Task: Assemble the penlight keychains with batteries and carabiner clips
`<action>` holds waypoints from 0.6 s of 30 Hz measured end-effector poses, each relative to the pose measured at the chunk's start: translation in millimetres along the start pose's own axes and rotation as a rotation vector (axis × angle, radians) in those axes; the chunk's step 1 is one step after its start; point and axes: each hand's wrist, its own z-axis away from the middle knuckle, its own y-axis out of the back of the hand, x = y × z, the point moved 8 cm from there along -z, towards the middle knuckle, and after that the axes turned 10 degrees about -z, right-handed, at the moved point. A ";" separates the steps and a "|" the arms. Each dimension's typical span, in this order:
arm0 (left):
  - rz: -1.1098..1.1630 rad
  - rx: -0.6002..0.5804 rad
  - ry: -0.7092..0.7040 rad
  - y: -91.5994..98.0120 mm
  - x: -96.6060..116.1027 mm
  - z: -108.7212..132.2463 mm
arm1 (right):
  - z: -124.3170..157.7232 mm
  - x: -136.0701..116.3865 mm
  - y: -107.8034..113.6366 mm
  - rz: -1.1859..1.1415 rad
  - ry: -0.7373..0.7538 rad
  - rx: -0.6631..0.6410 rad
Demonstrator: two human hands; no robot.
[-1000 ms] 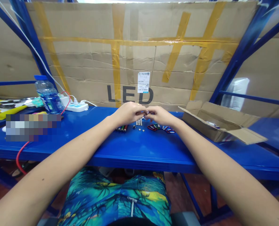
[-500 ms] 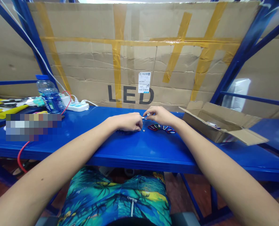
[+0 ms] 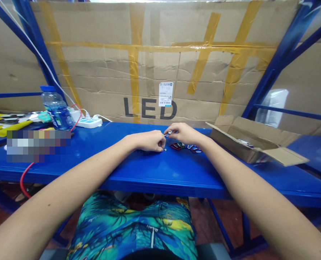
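My left hand (image 3: 152, 141) is closed above the blue table (image 3: 149, 173), its fingers curled under so that what they hold, if anything, stays hidden. My right hand (image 3: 181, 132) pinches a small round silvery piece (image 3: 170, 132); a bit of shiny metal shows between the two hands. On the tabletop just below my left fingertips lies a small shiny round part (image 3: 165, 149). Beside it, under my right wrist, several coloured carabiners (image 3: 178, 146) lie in a row, red, green and silver among them.
An open cardboard box (image 3: 254, 155) with small items inside stands at the right. To the left are a plastic water bottle (image 3: 56, 110), a white power strip (image 3: 90, 122) and yellow-handled tools (image 3: 14, 128). A large taped cardboard sheet (image 3: 108, 72) stands along the back.
Both hands stay nearly in place; my left hand has shifted very slightly to the right and its fingers have curled a little. The carabiners and the box have not moved.
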 end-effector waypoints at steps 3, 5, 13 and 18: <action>0.059 -0.023 0.028 1.1 -0.2 1.6 | -0.3 -1.0 -0.9 -0.009 0.006 -0.009; 0.079 0.016 0.033 6.7 -0.3 2.5 | -0.7 -1.4 -1.3 -0.010 0.014 -0.013; 0.049 0.620 0.083 53.5 -9.4 13.2 | 2.2 -0.9 -3.3 -0.072 -0.053 -0.035; -0.055 0.665 0.004 49.6 -3.5 11.4 | 2.2 -0.5 -6.2 -0.198 -0.071 -0.047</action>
